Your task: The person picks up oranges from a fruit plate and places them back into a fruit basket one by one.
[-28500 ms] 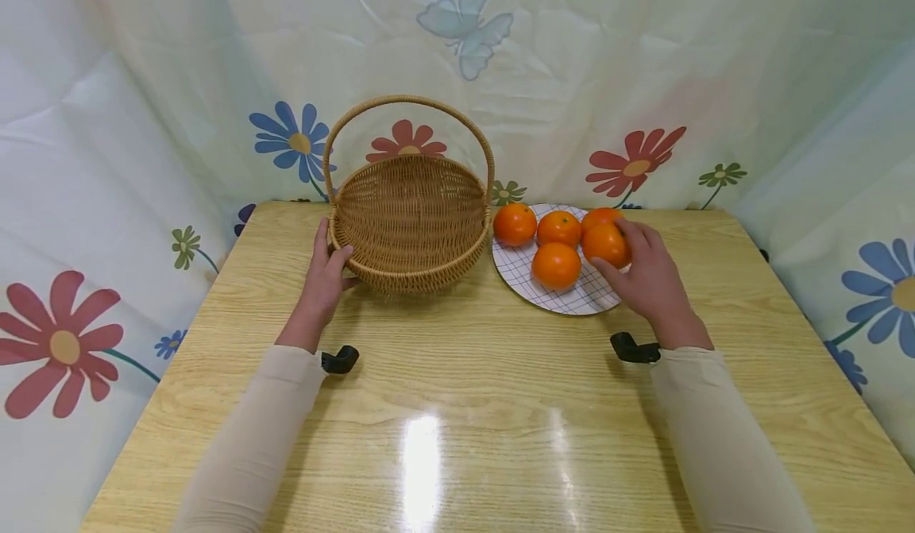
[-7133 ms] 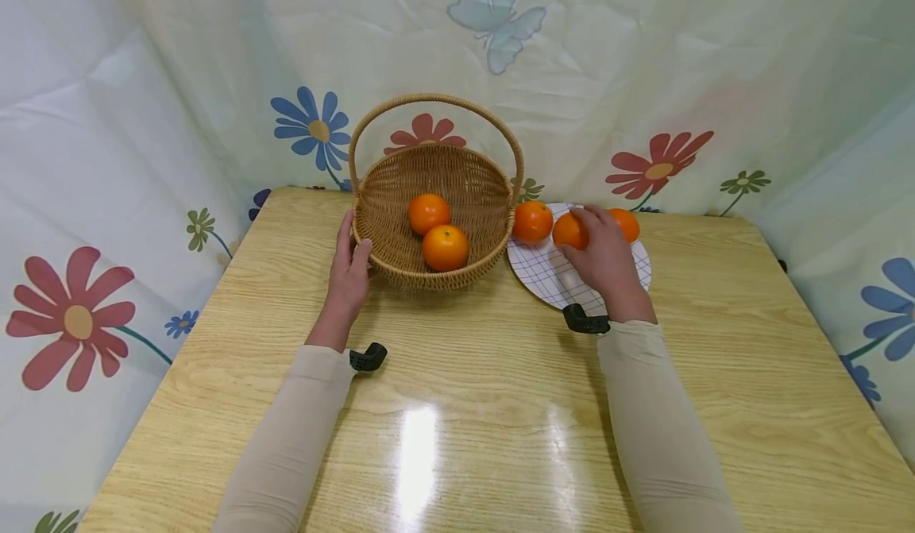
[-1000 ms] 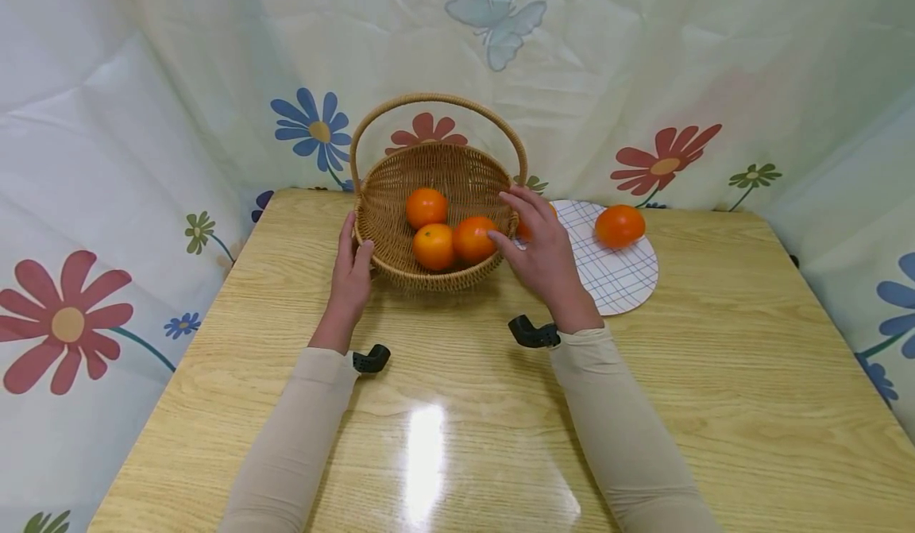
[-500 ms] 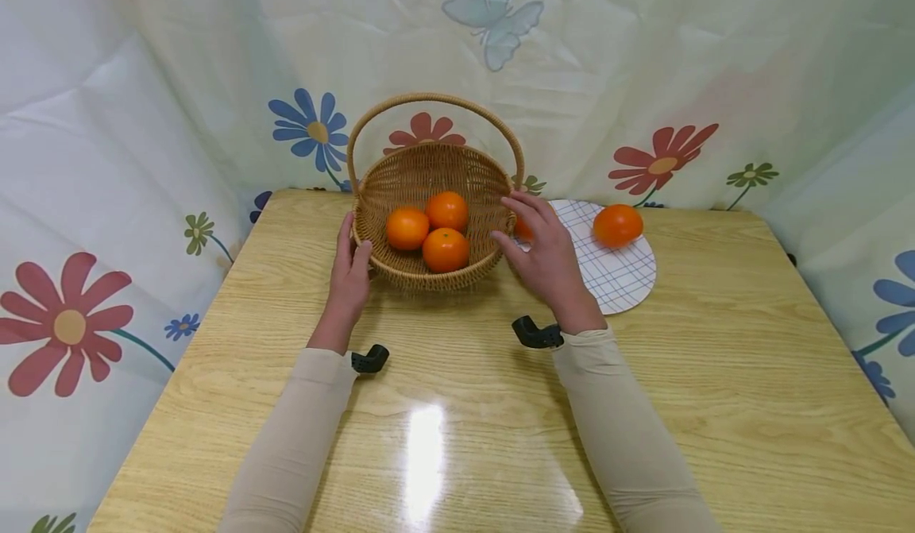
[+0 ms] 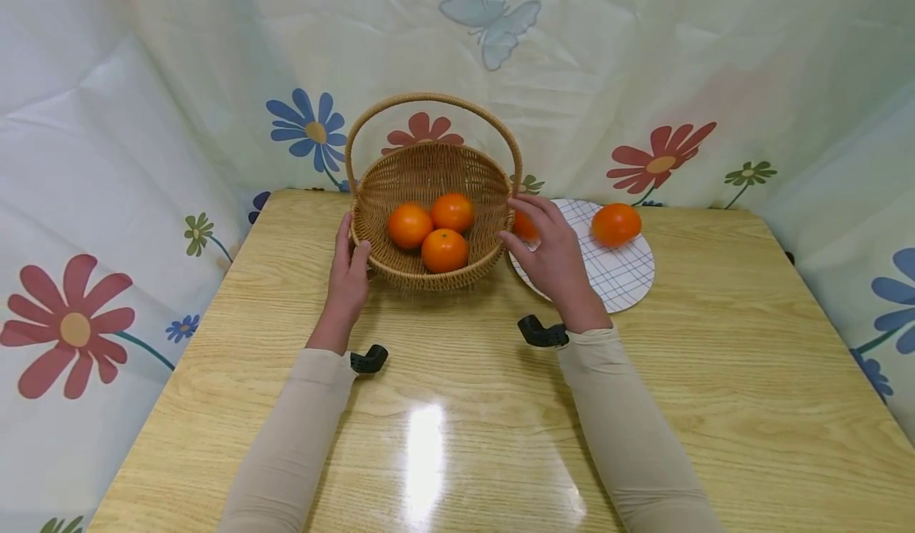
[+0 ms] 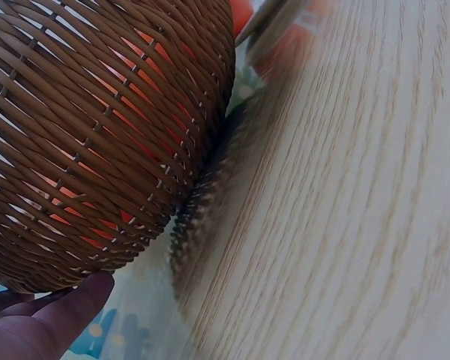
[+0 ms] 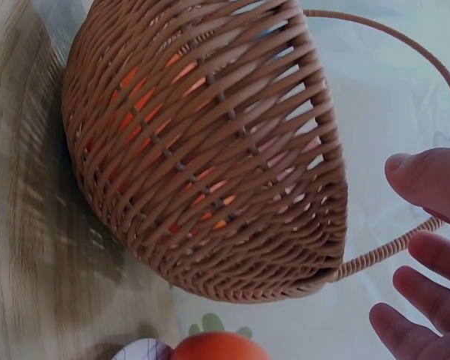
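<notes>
Three oranges [image 5: 445,251] lie together in the wicker basket [image 5: 429,280], whose tall handle arches up toward the curtain. My left hand [image 5: 348,279] holds the basket's left side; in the left wrist view the thumb [image 6: 79,307] presses on the weave. Beside the right rim, my right hand [image 5: 556,259] has its fingers spread with nothing in them. The right wrist view shows a gap between its thumb [image 7: 424,176] and the woven wall [image 7: 210,150]. On the checked plate [image 5: 618,279] rests one orange [image 5: 616,225]; another orange [image 5: 526,226] is partly hidden behind my right hand.
The wooden table [image 5: 486,406] stretches in front of the basket and plate. A flowered curtain [image 5: 557,64] hangs close behind them and along both sides. Each wrist carries a small black camera mount [image 5: 541,332].
Since the earliest frame, three oranges have gone from plate to basket. Over the last second, the third came to lie with the others, and my right hand drew slightly right, off the basket.
</notes>
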### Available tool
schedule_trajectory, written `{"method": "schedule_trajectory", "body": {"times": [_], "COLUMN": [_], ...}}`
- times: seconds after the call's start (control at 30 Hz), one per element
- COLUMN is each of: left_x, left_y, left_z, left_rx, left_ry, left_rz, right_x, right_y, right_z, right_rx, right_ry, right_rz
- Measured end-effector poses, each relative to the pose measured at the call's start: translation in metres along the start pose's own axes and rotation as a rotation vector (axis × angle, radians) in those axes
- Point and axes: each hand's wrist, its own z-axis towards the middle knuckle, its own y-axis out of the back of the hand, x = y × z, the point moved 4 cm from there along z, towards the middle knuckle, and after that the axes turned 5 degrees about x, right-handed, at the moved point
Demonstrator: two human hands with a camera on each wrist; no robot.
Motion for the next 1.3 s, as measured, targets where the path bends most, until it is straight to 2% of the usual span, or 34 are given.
{"method": "schedule_trajectory", "body": {"times": [0.8,1.3], "left_x": [-0.002,0.000], "left_y": [0.000,0.001], "left_z": [-0.001,0.000], "left_rx": [0.000,-0.010], "left_ry": [0.003,-0.020], "left_rz": [0.006,-0.009], "right_x": [-0.033,-0.053], "right_y": [0.005,0.001], "right_z": [0.008,0.015], "right_rx": [0.065,0.145], "right_ry": [-0.152,-0.194], "right_rz": [-0.044,-0.085]}}
